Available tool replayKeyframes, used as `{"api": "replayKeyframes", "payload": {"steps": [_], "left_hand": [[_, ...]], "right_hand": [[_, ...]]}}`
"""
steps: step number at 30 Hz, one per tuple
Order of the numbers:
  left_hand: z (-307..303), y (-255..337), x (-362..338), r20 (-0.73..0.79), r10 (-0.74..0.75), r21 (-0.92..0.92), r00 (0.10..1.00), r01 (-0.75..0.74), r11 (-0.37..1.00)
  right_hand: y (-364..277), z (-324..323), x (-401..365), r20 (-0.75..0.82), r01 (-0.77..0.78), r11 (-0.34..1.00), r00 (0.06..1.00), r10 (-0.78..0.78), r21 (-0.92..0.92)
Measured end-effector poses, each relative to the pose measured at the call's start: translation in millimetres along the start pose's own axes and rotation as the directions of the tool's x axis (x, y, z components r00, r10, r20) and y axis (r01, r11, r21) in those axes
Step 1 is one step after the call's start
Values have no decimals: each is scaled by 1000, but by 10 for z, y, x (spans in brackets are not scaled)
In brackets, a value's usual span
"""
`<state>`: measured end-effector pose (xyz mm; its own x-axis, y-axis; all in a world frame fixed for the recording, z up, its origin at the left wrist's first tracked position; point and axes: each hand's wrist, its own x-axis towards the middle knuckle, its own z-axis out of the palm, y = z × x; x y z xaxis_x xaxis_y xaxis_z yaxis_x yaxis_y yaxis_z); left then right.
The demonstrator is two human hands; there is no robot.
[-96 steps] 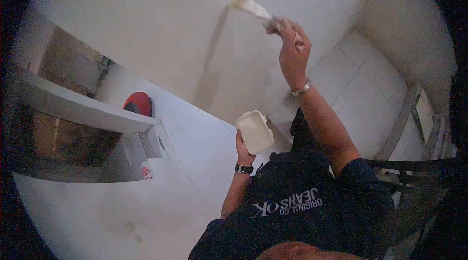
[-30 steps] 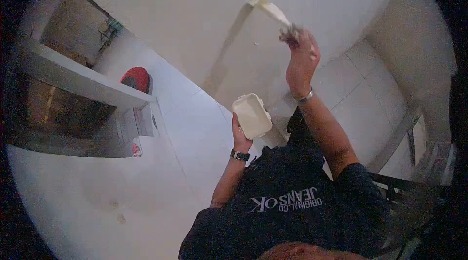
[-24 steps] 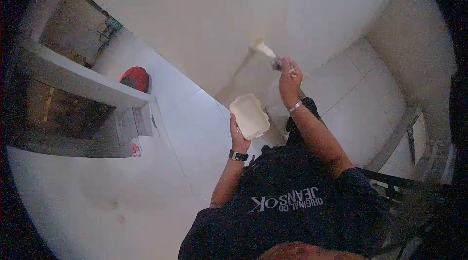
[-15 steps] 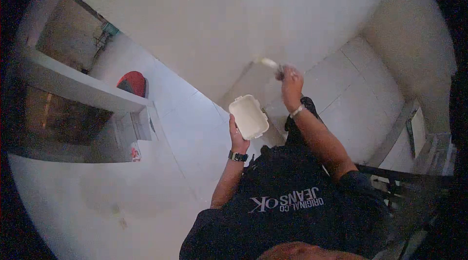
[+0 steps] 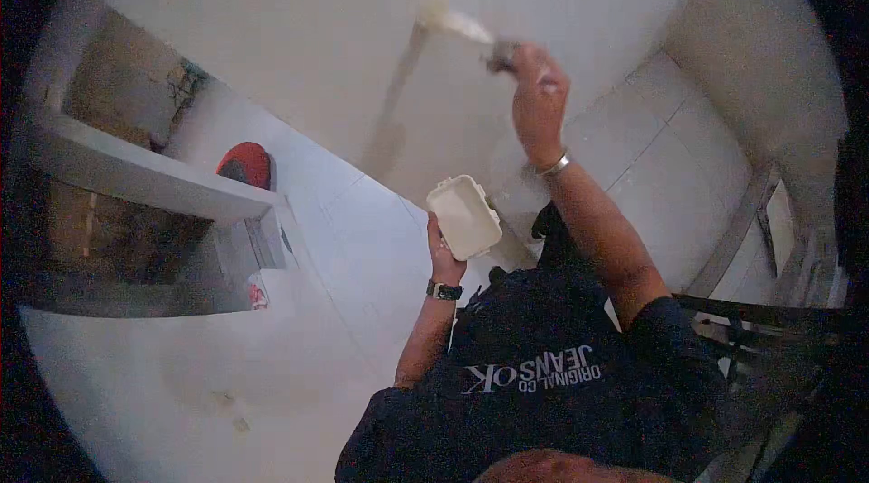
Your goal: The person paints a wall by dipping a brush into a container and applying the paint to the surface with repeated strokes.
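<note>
Both of my hands are full. Nearest, my left hand (image 5: pixel 443 253) is closed around the underside of a white tray (image 5: pixel 463 217), holding it tilted in front of my chest. Farther off, my right hand (image 5: pixel 536 98) is raised and wrapped tight on the handle of a paintbrush (image 5: pixel 469 32), whose bristles press against the pale wall (image 5: pixel 299 21) at the top of a darker streak. Far left, something red (image 5: pixel 244 163) sits on the floor beyond a ledge (image 5: pixel 136 180).

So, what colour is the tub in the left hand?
White: the tub shows best in the head view.
</note>
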<state>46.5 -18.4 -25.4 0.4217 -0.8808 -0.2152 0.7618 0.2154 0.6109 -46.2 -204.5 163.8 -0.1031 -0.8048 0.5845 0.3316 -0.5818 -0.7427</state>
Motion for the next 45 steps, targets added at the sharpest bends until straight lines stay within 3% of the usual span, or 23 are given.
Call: {"api": "replayKeyframes", "payload": {"steps": [3,6,9,10,12,14,16,18,19,21,22,24,26,28,31,33,36,37,39,41,42,43,45], "left_hand": [[-87,-16,89,78,-52,-83,996,59,995],[91,55,-23,18,4,7,1000,-4,1000],[109,67,-36,3,6,51,1000,-7,999],[133,70,-21,12,14,51,1000,-14,999],[172,77,-19,-31,-13,12,999,13,1000],[132,73,-26,7,-26,-20,1000,26,999],[152,80,-41,42,-40,-54,998,43,998],[170,90,-76,-42,-31,2,999,31,1000],[178,93,-78,-47,-33,3,998,34,999],[260,129,-85,-5,27,101,1000,-26,995],[155,78,-66,-17,21,101,1000,-19,995],[15,30,-20,56,67,144,996,-74,987],[-61,-4,37,55,44,110,997,-50,993],[-102,-14,39,57,21,73,998,-25,997],[-136,-23,8,-21,43,98,999,-41,994],[-254,-46,30,-47,-6,13,999,7,1000],[-163,-33,23,-35,27,71,999,-24,997],[-147,-45,21,-39,16,79,999,-13,997],[-108,-45,28,-64,26,92,998,-20,996],[-50,-6,12,-80,-10,51,997,14,999],[-42,3,-9,-102,-34,3,994,34,999],[-85,9,-33,-107,-48,8,993,49,999],[-187,11,-11,-78,-39,59,996,44,997]], "right_hand": [[626,-195,-460,38,-179,972,982,187,-152],[1048,-486,-819,-11,-394,886,915,404,-244],[1380,-722,-1017,-5,-431,845,891,453,-315],[1363,-709,-938,-2,-423,851,896,444,-311],[1242,-680,-741,7,-312,802,930,367,-510],[1209,-493,-304,114,-3,811,990,85,-584],[207,-118,236,31,-251,954,965,259,-162],[-237,101,516,2,-234,963,972,236,131],[-417,161,581,1,-240,962,970,242,129],[-665,238,669,-49,66,921,997,-52,383],[-574,209,587,-47,54,923,998,-39,380],[-404,122,453,55,67,965,995,-84,253],[295,-115,139,150,-16,998,988,25,-58],[760,-341,-274,129,-185,967,969,209,-175],[1790,-853,-828,37,-348,931,935,353,-110],[2401,-1267,-1156,131,-181,771,937,324,-610],[2283,-1434,-1299,38,-431,806,873,486,-406],[2197,-1422,-1210,26,-442,801,870,493,-405],[2021,-1262,-896,229,-3,716,947,227,-698],[1368,-767,-350,143,-182,871,951,274,-456],[1365,-569,-144,214,20,901,974,81,-433],[881,-362,147,174,-118,908,964,202,-401],[432,-124,490,216,-126,977,963,162,-170]]}}
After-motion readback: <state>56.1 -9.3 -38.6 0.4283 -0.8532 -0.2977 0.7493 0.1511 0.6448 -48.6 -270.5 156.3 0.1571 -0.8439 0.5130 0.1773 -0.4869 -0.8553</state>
